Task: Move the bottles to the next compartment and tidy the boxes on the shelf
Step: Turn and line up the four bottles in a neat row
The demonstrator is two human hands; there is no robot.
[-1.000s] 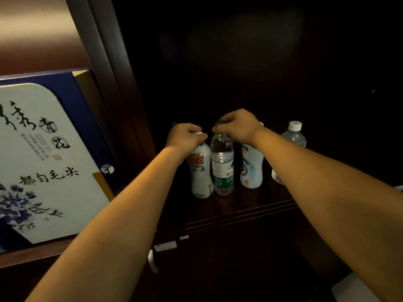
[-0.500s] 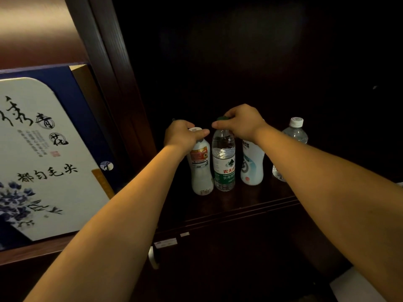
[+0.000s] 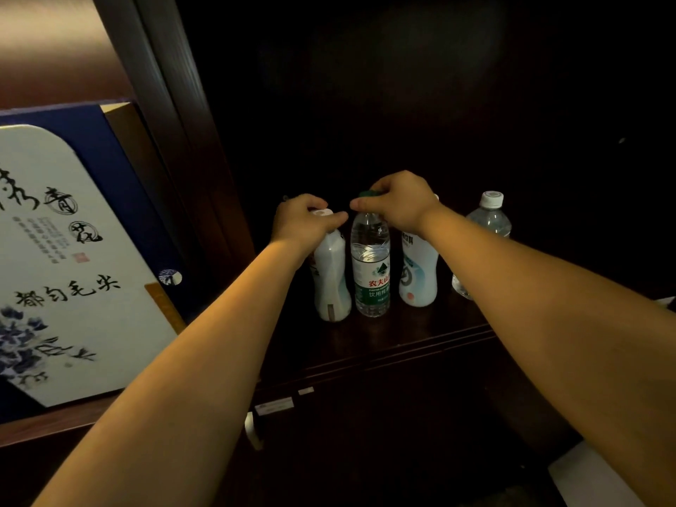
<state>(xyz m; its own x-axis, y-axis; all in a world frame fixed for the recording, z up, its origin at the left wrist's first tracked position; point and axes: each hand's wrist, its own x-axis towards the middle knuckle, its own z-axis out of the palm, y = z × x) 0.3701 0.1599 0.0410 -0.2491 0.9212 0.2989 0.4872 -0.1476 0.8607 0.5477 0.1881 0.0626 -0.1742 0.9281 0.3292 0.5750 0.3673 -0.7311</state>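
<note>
Several bottles stand upright on a dark wooden shelf [image 3: 420,334]. My left hand [image 3: 303,221] is closed around the cap of a white bottle [image 3: 331,283] at the left. My right hand [image 3: 398,203] grips the green cap of a clear water bottle [image 3: 371,272] with a green label. Behind my right wrist stands another white bottle [image 3: 419,276]. A clear bottle with a white cap [image 3: 488,221] stands farthest right, partly hidden by my forearm. A blue and white gift box [image 3: 66,258] with calligraphy leans in the left compartment.
A dark wooden upright [image 3: 190,170] divides the box compartment from the bottle compartment. The back of the bottle compartment is in deep shadow. A small white label [image 3: 274,406] sits on the shelf front below. A pale surface [image 3: 600,477] shows at bottom right.
The white bottle under my left hand has turned so its red label faces away. Both hands keep their hold on the caps and have barely shifted.
</note>
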